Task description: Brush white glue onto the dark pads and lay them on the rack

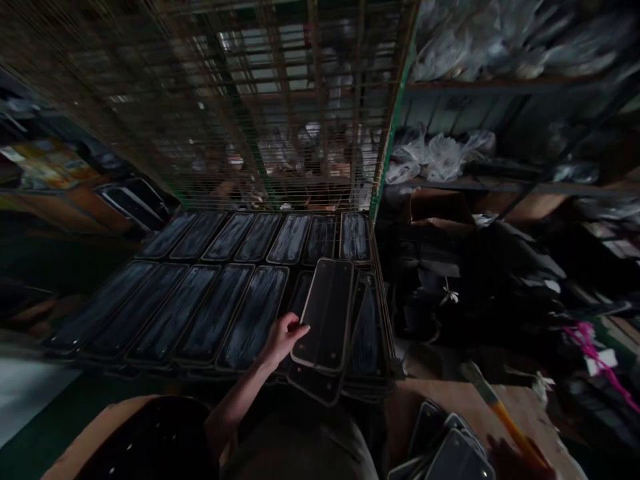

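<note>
My left hand (283, 340) pinches the left edge of a dark rectangular plate (327, 313) with rounded corners, a pale rim and small holes near its end. Another dark plate (315, 385) shows just below it. Beneath and around lie rows of similar plates (255, 313), many streaked with something whitish. At the lower right, my right hand (517, 459), dim and partly out of frame, is closed around the orange-yellow handle of a flat brush (493, 399). Its bristles point up and left.
A wire mesh panel with a green frame (393, 133) rises behind the rows. A small pile of plates (457, 453) lies on a brown board (520, 407) at right. Beyond are shelves holding clear plastic bags (445, 155), dark bundles (480, 267) and pink cord (595, 360).
</note>
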`<state>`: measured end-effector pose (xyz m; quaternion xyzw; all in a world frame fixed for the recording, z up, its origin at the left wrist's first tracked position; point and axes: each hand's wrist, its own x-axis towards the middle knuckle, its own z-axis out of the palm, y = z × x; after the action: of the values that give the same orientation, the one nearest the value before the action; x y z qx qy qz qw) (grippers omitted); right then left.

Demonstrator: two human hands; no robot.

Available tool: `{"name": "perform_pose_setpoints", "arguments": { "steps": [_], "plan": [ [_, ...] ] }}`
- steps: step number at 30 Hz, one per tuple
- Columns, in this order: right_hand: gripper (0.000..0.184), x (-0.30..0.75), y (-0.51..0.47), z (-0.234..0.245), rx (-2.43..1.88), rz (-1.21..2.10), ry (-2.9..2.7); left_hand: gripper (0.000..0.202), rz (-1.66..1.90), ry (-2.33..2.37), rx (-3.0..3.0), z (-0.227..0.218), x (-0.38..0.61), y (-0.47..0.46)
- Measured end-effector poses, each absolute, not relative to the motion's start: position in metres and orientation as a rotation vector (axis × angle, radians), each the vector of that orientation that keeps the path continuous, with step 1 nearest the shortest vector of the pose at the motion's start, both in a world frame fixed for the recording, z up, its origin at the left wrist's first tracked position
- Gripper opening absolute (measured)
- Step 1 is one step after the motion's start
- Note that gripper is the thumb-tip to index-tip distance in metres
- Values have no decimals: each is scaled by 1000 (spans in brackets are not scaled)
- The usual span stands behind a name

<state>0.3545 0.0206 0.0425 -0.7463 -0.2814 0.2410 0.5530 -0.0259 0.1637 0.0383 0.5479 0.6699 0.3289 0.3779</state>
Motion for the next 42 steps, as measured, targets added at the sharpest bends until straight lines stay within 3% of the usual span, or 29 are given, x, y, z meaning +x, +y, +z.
{"name": "perform_pose_setpoints", "arguments": {
  "steps": [8,20,26,30,37,42],
  "plan": [
    [45,221,136,122,-1424,734,-895,28,830,1687,1490,35,-48,164],
    [39,126,185,44,-1278,645,-710,20,871,1635,1684,31,-52,167],
    [37,124,168,47,-1243,704,-693,29,890,1677,1672,34,-42,156],
    [35,137,173,51,-1278,564,-750,39,888,1676,1718,33,-37,171],
    [31,173,266,74,-1237,346,-1360,40,680,1655,1839,36,-31,221],
    [35,176,334,72,-1339,219,-1757,45,752,1848,1965,59,-7,286]
  ]
}}
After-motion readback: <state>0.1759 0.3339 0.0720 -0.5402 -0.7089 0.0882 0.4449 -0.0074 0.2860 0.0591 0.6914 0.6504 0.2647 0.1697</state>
